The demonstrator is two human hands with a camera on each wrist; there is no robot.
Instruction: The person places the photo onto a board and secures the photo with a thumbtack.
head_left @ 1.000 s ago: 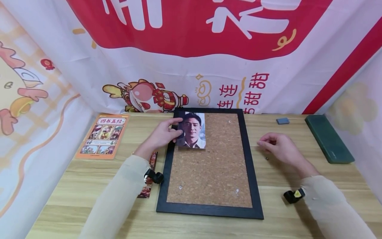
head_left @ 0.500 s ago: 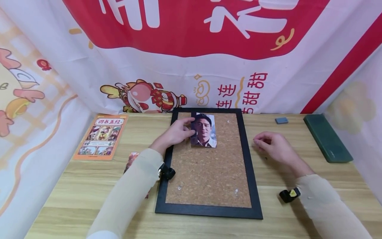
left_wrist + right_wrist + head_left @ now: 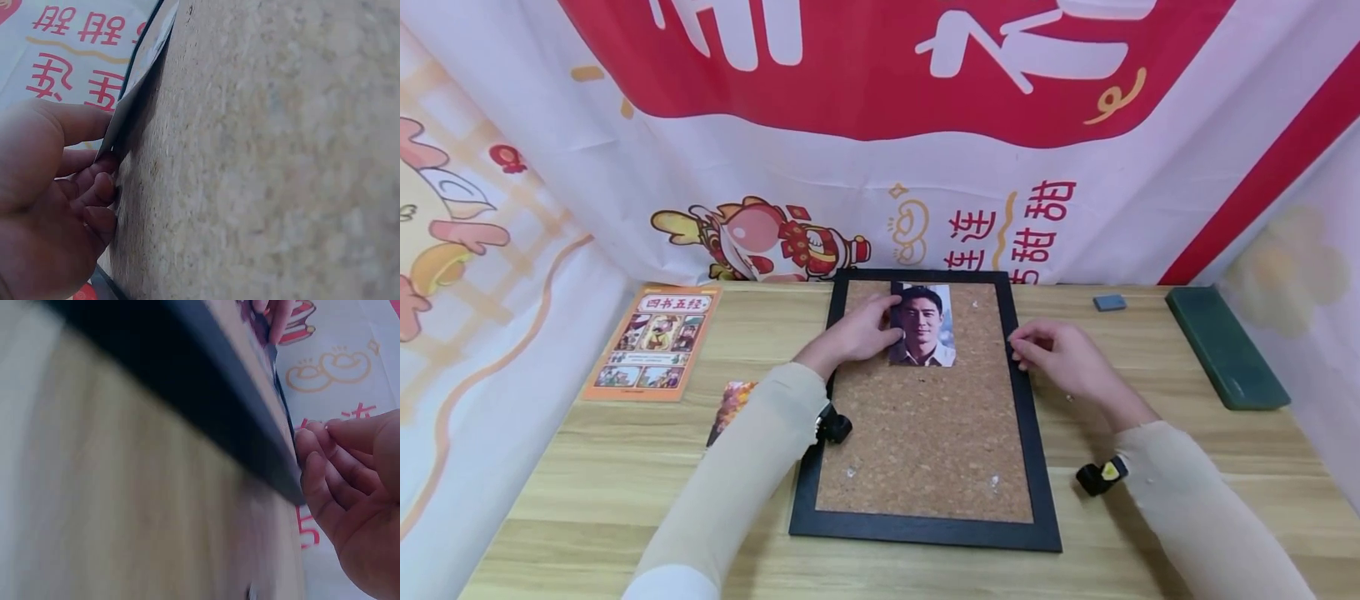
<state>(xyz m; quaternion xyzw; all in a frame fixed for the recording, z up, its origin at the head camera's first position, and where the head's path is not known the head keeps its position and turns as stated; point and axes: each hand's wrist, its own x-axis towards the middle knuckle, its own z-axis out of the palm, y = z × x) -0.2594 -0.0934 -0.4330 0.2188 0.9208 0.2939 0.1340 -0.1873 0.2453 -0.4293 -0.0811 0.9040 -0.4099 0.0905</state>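
A portrait photo (image 3: 922, 327) lies over the upper part of a black-framed cork board (image 3: 925, 442). My left hand (image 3: 861, 329) pinches its left edge between thumb and fingers. In the left wrist view the photo (image 3: 134, 106) is tilted, its gripped edge raised off the cork. At the board's right frame bar, my right hand (image 3: 1060, 354) brings thumb and fingertips together. The right wrist view shows a tiny pale glint between the pinching fingertips of that hand (image 3: 362, 481), like a pin; most of it is hidden.
Clear push pins (image 3: 995, 481) sit near the board's corners. A small pin (image 3: 1070, 397) lies on the table to its right. Left are an orange booklet (image 3: 655, 342) and a colourful picture (image 3: 730, 404), partly under my sleeve. A blue block (image 3: 1109, 302) and green case (image 3: 1227, 347) stand right.
My left hand has slid the photo rightward across the upper cork, from the left frame bar. My right hand has moved left to the board's right edge.
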